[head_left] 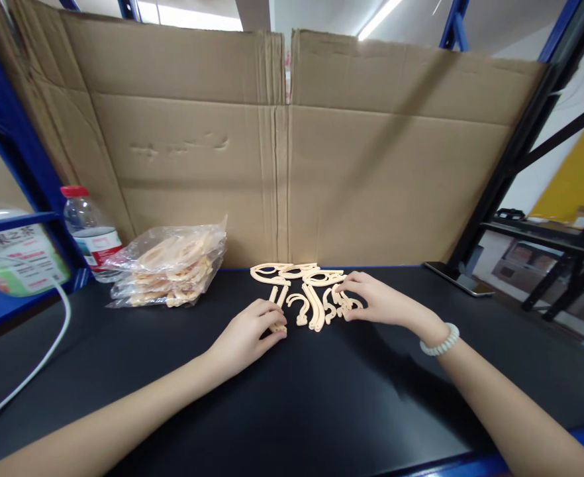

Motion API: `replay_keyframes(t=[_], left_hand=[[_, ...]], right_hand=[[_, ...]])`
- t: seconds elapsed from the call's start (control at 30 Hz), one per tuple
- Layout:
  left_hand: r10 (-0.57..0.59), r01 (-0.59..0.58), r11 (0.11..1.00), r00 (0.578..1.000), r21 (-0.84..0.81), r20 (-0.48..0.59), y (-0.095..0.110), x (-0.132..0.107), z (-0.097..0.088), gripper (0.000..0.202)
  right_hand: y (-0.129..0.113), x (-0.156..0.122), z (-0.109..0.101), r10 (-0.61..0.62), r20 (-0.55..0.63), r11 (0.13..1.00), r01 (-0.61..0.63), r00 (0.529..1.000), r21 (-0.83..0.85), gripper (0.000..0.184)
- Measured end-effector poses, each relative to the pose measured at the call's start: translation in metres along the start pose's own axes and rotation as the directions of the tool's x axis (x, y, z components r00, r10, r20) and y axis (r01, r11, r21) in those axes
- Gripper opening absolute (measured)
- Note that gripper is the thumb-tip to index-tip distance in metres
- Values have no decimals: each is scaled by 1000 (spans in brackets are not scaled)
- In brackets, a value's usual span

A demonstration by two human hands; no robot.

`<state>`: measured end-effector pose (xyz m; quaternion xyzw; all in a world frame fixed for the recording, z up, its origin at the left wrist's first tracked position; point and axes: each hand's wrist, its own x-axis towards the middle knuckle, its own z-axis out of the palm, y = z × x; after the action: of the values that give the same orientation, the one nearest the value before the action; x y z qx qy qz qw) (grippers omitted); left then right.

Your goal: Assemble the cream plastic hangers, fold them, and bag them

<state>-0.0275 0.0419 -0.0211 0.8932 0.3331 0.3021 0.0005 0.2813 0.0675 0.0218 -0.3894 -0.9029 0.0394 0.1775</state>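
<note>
Beige plastic hanger parts lie grouped on the black tabletop (322, 391). My left hand (247, 334) is closed round the near end of a pair of hanger arms (281, 295), its fingers covering most of them. My right hand (376, 301) curls its fingers and thumb round a small cluster of hanger hooks (342, 301) at the right of the group. Between the hands lie a loose hook (299, 309), a pair of curved hanger arms (314, 308) and an S-shaped hook (328, 306). Looped hanger pieces (271, 271) lie behind them.
A clear bag of beige hanger parts (170, 268) sits at the left, beside a red-capped bottle (91, 232). A white cable (56, 344) crosses the left side. Cardboard (371, 165) stands along the back. A phone (458, 278) lies at the right rear edge.
</note>
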Motion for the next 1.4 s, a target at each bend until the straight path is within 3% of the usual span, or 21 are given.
replay_keyframes(t=[0.1,0.27,0.5,0.73,0.87,1.03,1.2,1.4], left_hand=[[11,-11,1000,1000,3,-1,-3,0,-1,10],[34,-34,999,999,0,-16,-3,1,-3,10],[37,-36,999,999,30,-4,-1,2,-4,9],[42,-42,998,999,47,-4,0,3,-3,9],[24,-26,997,999,67,29,-1,2,-2,9],[2,-7,996,998,88,64,-1,0,-1,9],[-18,13,996,998,86,67,-1,0,-1,9],[-28,25,998,999,61,42,-2,1,0,7]], right_hand=[[6,-4,-2,81,88,997,-82,993,6,58],[4,-7,-3,124,166,990,-133,978,47,65],[-7,-5,1,47,216,999,-44,975,-21,50],[-19,-4,7,-15,221,996,33,975,-79,50],[-24,-2,13,30,198,994,-9,980,-106,41],[-12,-2,14,97,251,995,-99,963,-7,33],[0,-3,10,149,275,987,-158,950,13,34],[-4,-4,4,187,301,980,-197,935,5,41]])
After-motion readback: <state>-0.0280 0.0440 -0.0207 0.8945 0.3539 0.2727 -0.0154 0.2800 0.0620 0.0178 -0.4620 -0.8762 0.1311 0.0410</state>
